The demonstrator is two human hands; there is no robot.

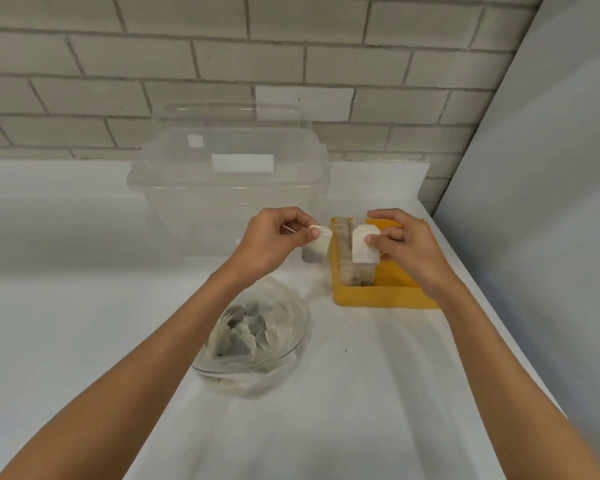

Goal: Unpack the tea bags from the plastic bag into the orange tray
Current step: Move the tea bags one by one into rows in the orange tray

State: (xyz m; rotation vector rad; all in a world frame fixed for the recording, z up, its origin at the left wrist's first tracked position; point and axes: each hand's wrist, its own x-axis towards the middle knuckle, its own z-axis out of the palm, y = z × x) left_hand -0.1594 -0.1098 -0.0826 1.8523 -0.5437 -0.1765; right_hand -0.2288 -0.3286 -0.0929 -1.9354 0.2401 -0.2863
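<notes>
The left hand (274, 237) was curled, its thumb and fingertips pinching the top corner of a dark-bottomed tea bag (316, 249). This soft paper pouch hung down just outside the left wall of the tray, and a thin white string (289, 229) stuck out by the fingers. Whether the pouch touched the worktop could not be told. The right hand (404, 245) was also curled, with thumb and fingers gripping the edge of a pale tea bag (363, 249). That one was a flat, matte rectangle with clipped upper corners, held upright over the tray.

Below it a row of tea bags (347, 268) stood on edge, packed together along the left side of the orange tray (378, 299). The tray was a shallow, square-cornered plastic one with a thick rim.

Near the left forearm lay the plastic bag (284, 358), thin, clear and crumpled, its mouth open. Inside it was a heap of tea bags (246, 336), greyish and tumbled at all angles.

Behind the hands stood a large clear box (187, 209) of smooth plastic with rounded corners and a lid (229, 147) on top. Everything rested on a smooth white worktop (84, 323). A wall of pale grey bricks (187, 64) rose behind it, and a plain grey panel (551, 168) stood at the right.
</notes>
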